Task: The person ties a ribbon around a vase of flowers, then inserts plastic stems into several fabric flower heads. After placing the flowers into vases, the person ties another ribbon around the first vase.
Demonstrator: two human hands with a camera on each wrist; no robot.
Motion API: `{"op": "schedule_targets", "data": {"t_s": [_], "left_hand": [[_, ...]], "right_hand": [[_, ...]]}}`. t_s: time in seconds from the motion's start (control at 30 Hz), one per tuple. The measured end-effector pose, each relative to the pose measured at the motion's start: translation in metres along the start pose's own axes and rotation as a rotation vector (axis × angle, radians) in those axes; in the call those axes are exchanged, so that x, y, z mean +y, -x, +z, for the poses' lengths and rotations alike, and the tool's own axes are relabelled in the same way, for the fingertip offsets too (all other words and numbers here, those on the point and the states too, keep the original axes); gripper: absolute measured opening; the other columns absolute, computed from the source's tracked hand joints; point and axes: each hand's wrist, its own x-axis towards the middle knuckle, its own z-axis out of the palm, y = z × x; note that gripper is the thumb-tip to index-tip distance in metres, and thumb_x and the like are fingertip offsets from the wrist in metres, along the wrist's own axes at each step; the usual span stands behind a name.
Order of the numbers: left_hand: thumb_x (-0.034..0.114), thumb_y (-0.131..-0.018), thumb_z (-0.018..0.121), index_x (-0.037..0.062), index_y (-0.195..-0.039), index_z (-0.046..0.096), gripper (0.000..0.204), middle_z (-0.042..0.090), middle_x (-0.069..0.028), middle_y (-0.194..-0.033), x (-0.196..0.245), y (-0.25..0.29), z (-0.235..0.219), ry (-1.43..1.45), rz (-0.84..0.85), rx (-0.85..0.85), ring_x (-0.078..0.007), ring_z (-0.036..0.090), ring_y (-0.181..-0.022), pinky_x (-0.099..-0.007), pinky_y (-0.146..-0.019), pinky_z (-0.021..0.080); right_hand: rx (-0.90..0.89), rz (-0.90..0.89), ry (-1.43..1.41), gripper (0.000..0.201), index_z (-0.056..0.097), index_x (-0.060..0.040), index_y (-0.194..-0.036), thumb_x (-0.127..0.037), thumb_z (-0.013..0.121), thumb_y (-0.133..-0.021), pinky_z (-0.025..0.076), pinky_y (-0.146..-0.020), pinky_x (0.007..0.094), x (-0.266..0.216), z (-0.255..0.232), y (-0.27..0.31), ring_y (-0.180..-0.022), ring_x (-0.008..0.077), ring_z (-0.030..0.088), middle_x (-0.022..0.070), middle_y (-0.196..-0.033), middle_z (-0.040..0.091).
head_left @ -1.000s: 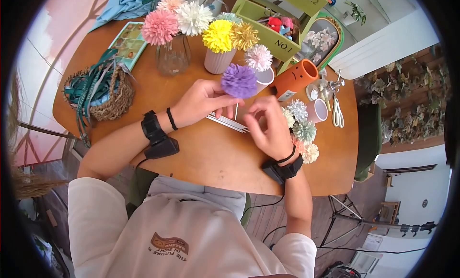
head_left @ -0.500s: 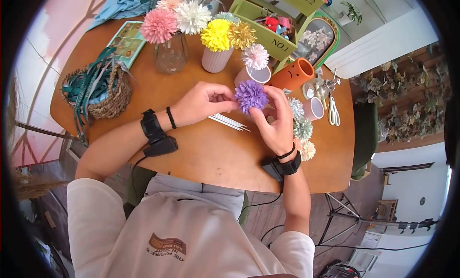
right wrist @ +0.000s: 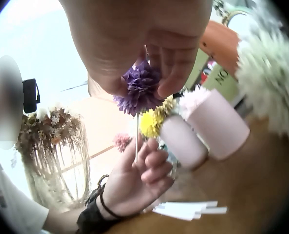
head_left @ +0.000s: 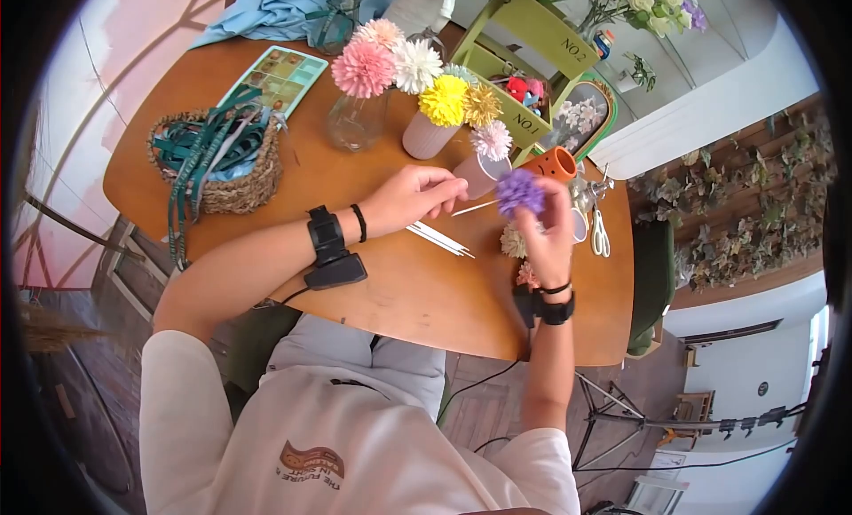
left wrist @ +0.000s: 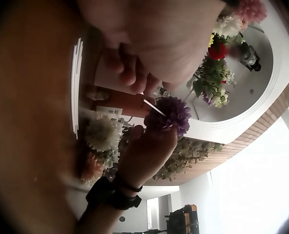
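My right hand (head_left: 548, 241) holds a purple artificial flower (head_left: 519, 193) by its head, above the table's right part. Its thin white stem (head_left: 473, 208) points left toward my other hand; in the left wrist view the stem's bare end shows close under the fingers. My left hand (head_left: 401, 202) hovers with loosely curled fingers and nothing visible in its grasp. Beneath it lie several white sticks (head_left: 441, 240). Loose blooms, among them a cream flower (head_left: 513, 241), lie on the table beside my right hand and are partly covered by it.
Farther back stand a glass vase (head_left: 355, 124) of flowers, two pale pink cups with flowers, an orange vase (head_left: 557, 162) and a green drawer box (head_left: 515, 120). White-handled scissors (head_left: 601, 238) lie on the right. A wicker basket (head_left: 240, 195) of ribbons sits on the left.
The purple flower passed from my left hand to my right, which has moved right with it. My left hand has come away. The head view has turned, shifting the background.
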Motion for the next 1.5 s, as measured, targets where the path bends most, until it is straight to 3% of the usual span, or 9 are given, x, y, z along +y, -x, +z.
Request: {"op": "schedule_targets", "data": {"t_s": [0.1, 0.23, 0.47, 0.63, 0.9, 1.13, 1.3, 1.4, 1.5], "left_hand": [[0.027, -0.106, 0.055, 0.0026, -0.106, 0.07, 0.029, 0.06, 0.004, -0.082, -0.001, 0.0, 0.001, 0.019, -0.006, 0.037, -0.0032, 0.052, -0.069, -0.0197, -0.062, 0.044], [0.026, -0.106, 0.055, 0.0026, -0.107, 0.07, 0.028, 0.059, 0.0039, -0.082, 0.002, 0.002, 0.003, -0.023, 0.0, 0.031, -0.0023, 0.051, -0.069, -0.0185, -0.061, 0.043], [0.025, -0.107, 0.055, 0.0023, -0.108, 0.07, 0.027, 0.058, 0.0044, -0.081, 0.001, 0.001, 0.001, -0.049, 0.024, 0.04, -0.0021, 0.05, -0.068, -0.0185, -0.061, 0.042], [0.026, -0.107, 0.054, 0.0015, -0.107, 0.07, 0.029, 0.059, 0.0047, -0.08, -0.002, -0.002, -0.001, -0.055, 0.037, 0.056, -0.0018, 0.05, -0.068, -0.0182, -0.061, 0.042], [0.026, -0.107, 0.055, 0.0018, -0.104, 0.07, 0.029, 0.059, 0.0048, -0.079, -0.003, -0.003, -0.002, -0.077, 0.008, 0.053, -0.0019, 0.051, -0.068, -0.0186, -0.061, 0.042], [0.027, -0.106, 0.057, 0.0026, -0.103, 0.07, 0.028, 0.059, 0.0053, -0.078, -0.001, -0.004, -0.002, -0.043, 0.002, 0.147, -0.0019, 0.051, -0.066, -0.018, -0.06, 0.04], [0.026, -0.105, 0.058, 0.0025, -0.103, 0.07, 0.026, 0.057, 0.0051, -0.078, -0.003, -0.005, -0.005, 0.006, 0.039, 0.255, -0.0022, 0.049, -0.065, -0.0183, -0.059, 0.038], [0.026, -0.106, 0.058, 0.0021, -0.103, 0.069, 0.026, 0.057, 0.0047, -0.078, -0.001, -0.005, -0.005, -0.008, 0.045, 0.244, -0.0025, 0.049, -0.065, -0.0188, -0.059, 0.038], [0.026, -0.106, 0.058, 0.0018, -0.103, 0.069, 0.027, 0.057, 0.0041, -0.078, -0.002, -0.005, -0.004, -0.017, 0.034, 0.234, -0.003, 0.049, -0.066, -0.0191, -0.06, 0.038]], "right_hand": [[0.127, 0.013, 0.185, 0.034, 0.056, 0.0017, -0.121, 0.002, 0.067, -0.089, 0.057, -0.076, 0.0256, -0.026, -0.024, -0.024, -0.093, 0.0148, 0.069, 0.0085, -0.107, 0.069], [0.159, -0.072, 0.536, 0.031, 0.064, 0.0004, -0.113, -0.016, 0.074, -0.089, 0.053, -0.066, 0.0311, -0.036, -0.039, -0.049, -0.077, 0.0163, 0.069, 0.0102, -0.098, 0.073], [0.085, -0.062, 0.841, 0.033, 0.068, -0.0024, -0.109, -0.026, 0.073, -0.087, 0.056, -0.072, 0.0378, -0.042, -0.023, -0.066, -0.079, 0.0287, 0.071, 0.015, -0.093, 0.073], [0.049, -0.137, 0.965, 0.033, 0.07, -0.0053, -0.107, -0.032, 0.071, -0.088, 0.057, -0.072, 0.043, -0.023, -0.016, -0.073, -0.083, 0.0357, 0.071, 0.0168, -0.093, 0.074], [-0.073, -0.08, 1.081, 0.039, 0.074, -0.0049, -0.095, -0.043, 0.066, -0.094, 0.057, -0.064, 0.0429, -0.01, -0.006, -0.069, -0.071, 0.0337, 0.071, 0.0171, -0.076, 0.071], [0.123, -0.265, 0.956, 0.033, 0.074, -0.0054, -0.099, -0.038, 0.068, -0.093, 0.057, -0.067, 0.0429, -0.032, -0.011, -0.059, -0.073, 0.0343, 0.07, 0.014, -0.077, 0.071], [-0.287, -0.243, 0.81, 0.018, 0.073, -0.004, -0.082, -0.019, 0.064, -0.087, 0.056, -0.067, 0.0438, -0.036, 0.003, -0.032, -0.072, 0.0364, 0.069, 0.017, -0.074, 0.069], [-0.521, -0.091, 0.893, 0.013, 0.075, -0.0049, -0.089, -0.016, 0.068, -0.086, 0.056, -0.067, 0.0422, -0.028, 0.011, -0.017, -0.073, 0.0341, 0.069, 0.0152, -0.078, 0.071], [-0.601, -0.007, 0.919, 0.012, 0.076, -0.0066, -0.084, -0.015, 0.067, -0.084, 0.055, -0.067, 0.0438, -0.026, 0.01, -0.011, -0.071, 0.0352, 0.068, 0.0157, -0.074, 0.07]]}}
